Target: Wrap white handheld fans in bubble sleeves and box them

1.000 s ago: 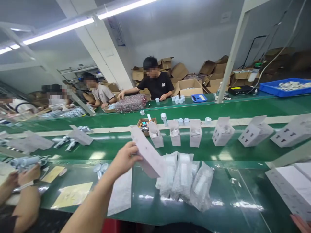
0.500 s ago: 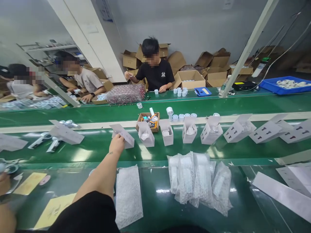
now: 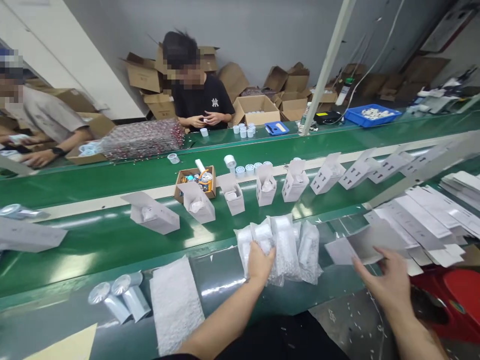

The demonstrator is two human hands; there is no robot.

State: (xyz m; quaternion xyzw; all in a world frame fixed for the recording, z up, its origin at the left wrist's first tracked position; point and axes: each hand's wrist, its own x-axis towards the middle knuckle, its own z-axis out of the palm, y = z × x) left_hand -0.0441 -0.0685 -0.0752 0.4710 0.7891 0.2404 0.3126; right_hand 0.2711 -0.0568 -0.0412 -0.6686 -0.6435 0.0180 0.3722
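Note:
Near the middle of the near table my left hand [image 3: 261,262] has its fingers closed on a bubble-wrapped item [image 3: 245,245], one of several lying side by side. Beside it are more wrapped items [image 3: 285,250]. To the right, my right hand [image 3: 390,282] grips the near edge of a white carton [image 3: 367,242] between thumb and fingers. The carton is tilted, next to a pile of flat white cartons [image 3: 423,215]. A flat bubble-wrap bag [image 3: 174,305] and two shiny pale-blue parts [image 3: 131,297] lie to the left.
Open white boxes [image 3: 266,187] with contents stand in a row on the green belt [image 3: 93,240]. A small cardboard box of parts [image 3: 197,182] stands behind them. Across the line, a person in black [image 3: 202,100] handles something small. A red stool [image 3: 459,295] is at lower right.
The view has swung right. My left hand has left the white box on the belt and now holds a wrapped item. My right hand has come into view at the carton.

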